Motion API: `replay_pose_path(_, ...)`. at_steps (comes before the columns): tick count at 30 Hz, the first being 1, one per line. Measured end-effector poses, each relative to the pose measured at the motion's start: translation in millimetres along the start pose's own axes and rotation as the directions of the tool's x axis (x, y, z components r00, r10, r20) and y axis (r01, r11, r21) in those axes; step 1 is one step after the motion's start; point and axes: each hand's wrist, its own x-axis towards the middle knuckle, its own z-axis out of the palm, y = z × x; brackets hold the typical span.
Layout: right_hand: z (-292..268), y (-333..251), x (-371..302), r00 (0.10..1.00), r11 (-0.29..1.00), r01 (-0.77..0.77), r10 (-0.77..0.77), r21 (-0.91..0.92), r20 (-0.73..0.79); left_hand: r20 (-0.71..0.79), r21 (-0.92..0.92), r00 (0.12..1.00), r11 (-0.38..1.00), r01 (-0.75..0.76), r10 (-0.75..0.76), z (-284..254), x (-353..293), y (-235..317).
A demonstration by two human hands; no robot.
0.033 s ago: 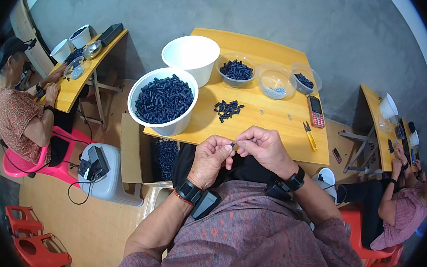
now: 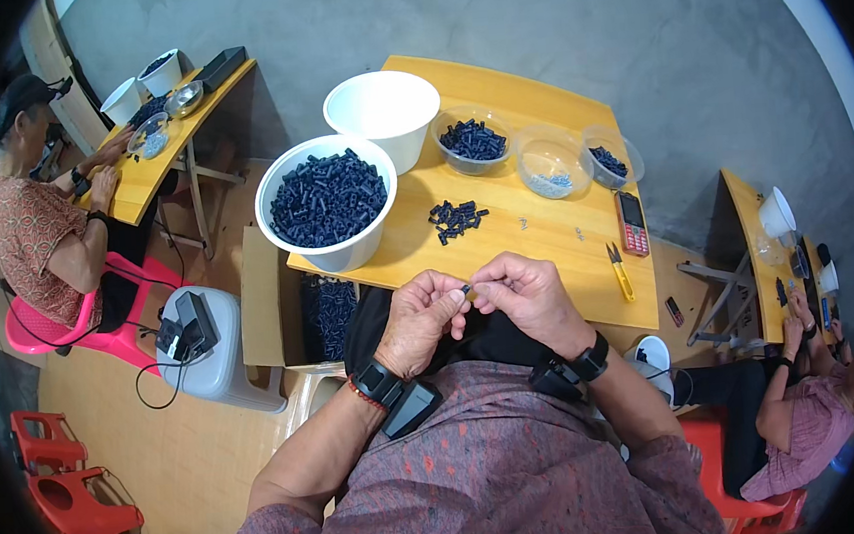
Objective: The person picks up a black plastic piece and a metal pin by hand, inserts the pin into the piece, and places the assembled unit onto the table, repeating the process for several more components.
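Above my lap, at the near edge of the table, both hands meet fingertip to fingertip. My left hand point(image 2: 424, 312) pinches a small black plastic piece point(image 2: 467, 289), mostly covered by thumb and finger. Right beside it, the fingers of my right hand point(image 2: 522, 297) are pinched too; whatever they grip is too small to make out. Just beyond lies a loose pile of short black tubular pieces point(image 2: 457, 220). A white bucket point(image 2: 273, 219) heaped with such black pieces stands at the left, with another white bucket point(image 2: 407, 143) behind it.
Clear bowls hold black pieces point(image 2: 474, 141), small silvery parts point(image 2: 549, 185) and more black pieces point(image 2: 607, 161). A red phone point(image 2: 632, 223) and yellow-handled snips point(image 2: 622, 274) lie at the right. Below left is a cardboard box point(image 2: 262, 310). Co-workers sit at tables point(image 2: 153, 168) on both sides.
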Motion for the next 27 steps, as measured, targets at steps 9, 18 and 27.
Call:
replay_pose_path(9, 6.4, -1.3, 3.3, 0.952, 0.875, 0.306, -0.291, -0.374, 0.098, -0.013, 0.0, 1.0, 1.0, 0.013, -0.013, -1.8, 0.1, -1.6)
replay_pose_path(18, -9.1, 0.9, 33.9, 0.995, 0.986, -0.101, 0.099, -0.133, -0.022, -0.128, 0.066, 0.991, 0.997, -0.036, 0.044, -4.6, 2.9, -3.8)
replay_pose_path(27, -6.3, 23.2, 80.8, 0.956, 0.757, 0.177, -0.285, -0.629, -0.073, -0.174, 0.041, 0.985, 0.999, -0.015, 0.022, -1.6, 2.4, 2.6)
